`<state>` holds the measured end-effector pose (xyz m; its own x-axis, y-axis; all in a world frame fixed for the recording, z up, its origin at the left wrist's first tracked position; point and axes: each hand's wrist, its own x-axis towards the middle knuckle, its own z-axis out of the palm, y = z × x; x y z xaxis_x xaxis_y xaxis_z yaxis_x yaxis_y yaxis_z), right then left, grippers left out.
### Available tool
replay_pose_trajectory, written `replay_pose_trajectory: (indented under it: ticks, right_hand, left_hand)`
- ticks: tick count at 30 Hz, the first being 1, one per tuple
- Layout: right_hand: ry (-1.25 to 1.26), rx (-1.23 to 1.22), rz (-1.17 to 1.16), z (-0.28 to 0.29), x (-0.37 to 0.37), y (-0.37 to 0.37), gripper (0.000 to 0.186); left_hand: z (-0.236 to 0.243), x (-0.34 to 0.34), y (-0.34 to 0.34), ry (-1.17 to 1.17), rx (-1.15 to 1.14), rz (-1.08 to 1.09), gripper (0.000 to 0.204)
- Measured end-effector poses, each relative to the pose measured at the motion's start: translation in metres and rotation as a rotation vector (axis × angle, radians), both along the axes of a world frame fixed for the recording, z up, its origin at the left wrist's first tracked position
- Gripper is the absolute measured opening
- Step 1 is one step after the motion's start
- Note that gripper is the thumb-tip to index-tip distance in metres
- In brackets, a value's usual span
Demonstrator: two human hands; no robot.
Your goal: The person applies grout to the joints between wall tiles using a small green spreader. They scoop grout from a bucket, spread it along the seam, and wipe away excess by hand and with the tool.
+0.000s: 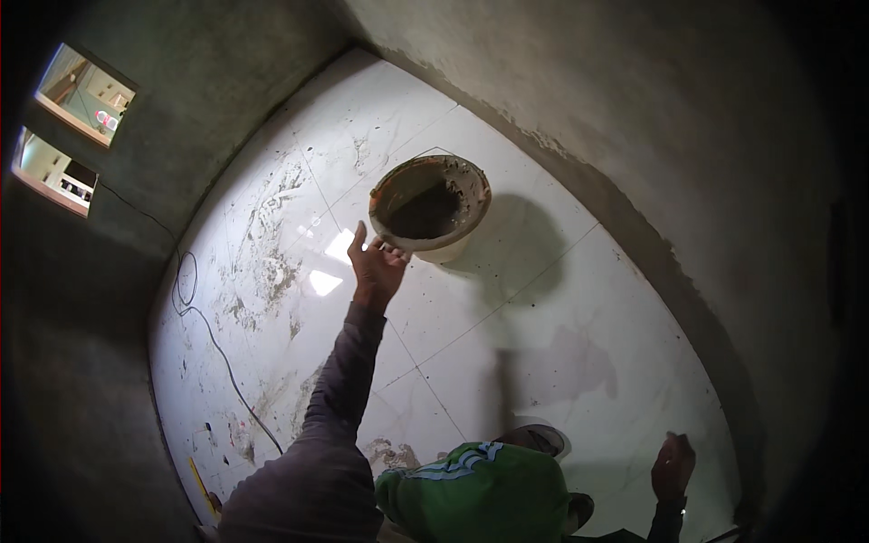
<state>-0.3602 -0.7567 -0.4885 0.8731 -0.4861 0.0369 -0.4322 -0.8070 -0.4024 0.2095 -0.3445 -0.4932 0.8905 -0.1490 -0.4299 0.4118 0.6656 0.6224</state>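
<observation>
A round bucket with a mud-caked rim and a thin wire handle stands upright on the tiled floor, ahead of me. Dark, wet-looking mortar lies inside it. My left hand reaches to the bucket's near left rim, its thumb spread away from the bent fingers. The fingertips are at the rim, but whether they press on it is hard to make out. Low at the right, my right hand hangs over the floor, away from the bucket, fingers curled in and nothing visible in them.
White tiles carry grey smears and crumbs, mostly on the left. A dark cord snakes down the left side. A yellow strip lies at lower left. Rough grey walls enclose the floor; two openings pierce the left one.
</observation>
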Motion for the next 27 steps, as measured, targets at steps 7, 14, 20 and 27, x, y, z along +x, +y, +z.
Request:
replay_pose_trajectory:
  ticks: [7, 14, 20, 27]
  right_hand:
    - [-0.105, 0.76, -0.723, 0.038, -0.092, 0.05, 0.022]
    - [-0.432, 0.609, -0.93, 0.019, -0.204, 0.038, 0.025]
    - [-0.988, 0.251, -1.575, 0.006, -0.246, 0.098, 0.032]
    - [-0.3, -0.34, -2.167, -0.092, -0.391, 0.318, 0.034]
  left_hand:
    - [0.027, -0.03, -0.074, -0.26, 0.084, -0.415, 0.041]
    - [0.057, -0.094, -0.119, 0.088, -0.067, -1.442, 0.065]
    - [0.075, -0.24, -0.257, -0.2, 0.074, -1.461, 0.061]
    - [0.137, -0.437, -0.4, -0.156, 0.018, -1.956, 0.065]
